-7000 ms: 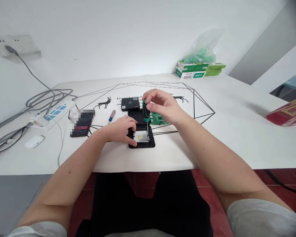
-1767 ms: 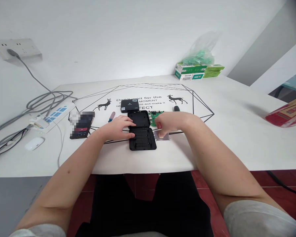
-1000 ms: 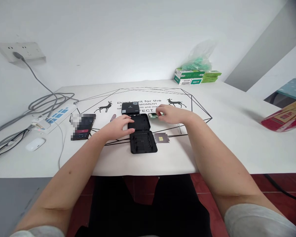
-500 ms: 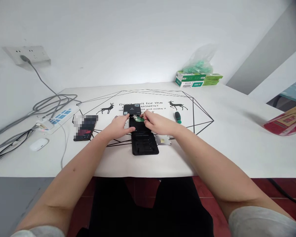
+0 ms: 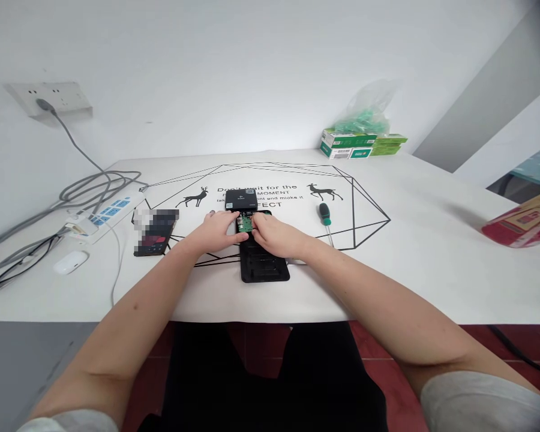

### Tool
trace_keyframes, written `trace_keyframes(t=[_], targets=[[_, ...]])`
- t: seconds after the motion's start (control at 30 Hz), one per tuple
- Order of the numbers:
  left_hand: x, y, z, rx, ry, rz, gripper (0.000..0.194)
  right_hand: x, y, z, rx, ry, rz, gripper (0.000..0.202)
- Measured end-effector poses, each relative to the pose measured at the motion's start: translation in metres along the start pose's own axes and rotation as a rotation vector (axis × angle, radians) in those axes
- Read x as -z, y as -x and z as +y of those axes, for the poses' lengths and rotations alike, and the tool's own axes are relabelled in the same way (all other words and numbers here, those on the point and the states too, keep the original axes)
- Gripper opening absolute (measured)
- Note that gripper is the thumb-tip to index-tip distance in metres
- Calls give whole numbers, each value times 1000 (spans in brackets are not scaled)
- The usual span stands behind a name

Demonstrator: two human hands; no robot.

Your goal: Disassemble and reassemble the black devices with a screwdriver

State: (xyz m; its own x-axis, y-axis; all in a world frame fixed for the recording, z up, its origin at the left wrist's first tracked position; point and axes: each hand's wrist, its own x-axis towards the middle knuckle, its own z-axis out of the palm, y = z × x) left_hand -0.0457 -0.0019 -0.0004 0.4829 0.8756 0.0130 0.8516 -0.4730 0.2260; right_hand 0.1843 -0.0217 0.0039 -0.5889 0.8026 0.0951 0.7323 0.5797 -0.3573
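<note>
Across the tabletop [image 5: 423,240]: just brought the board [image 5: 243,225] onto the case [image 5: 264,269], pairing both, with left fingers [image 5: 234,216] apart, right fingers [image 5: 260,223] bunched; can't tell whether clamped.

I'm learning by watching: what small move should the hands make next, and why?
Perhaps settle the green board gently into place: it lies over the far part of the open black case, with the left hand at its left edge and the right hand over its right side.
</note>
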Motion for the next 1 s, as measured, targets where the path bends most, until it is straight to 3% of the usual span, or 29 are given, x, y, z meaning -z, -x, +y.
trace_keyframes(t=[0.27,0.47,0.67,1.0], targets=[[2,1,0,-22,-15,-14,57,-3,0,1,-6,72,-11,13],[1,2,0,-18,-27,-30,59,19,3,11,-234,121,-24,42],[3,2,1,-13,-36,-42,59,31,2,9,-290,180,-89,30],[2,1,2,-26,-11,-27,56,29,4,1,-277,215,-88,33]])
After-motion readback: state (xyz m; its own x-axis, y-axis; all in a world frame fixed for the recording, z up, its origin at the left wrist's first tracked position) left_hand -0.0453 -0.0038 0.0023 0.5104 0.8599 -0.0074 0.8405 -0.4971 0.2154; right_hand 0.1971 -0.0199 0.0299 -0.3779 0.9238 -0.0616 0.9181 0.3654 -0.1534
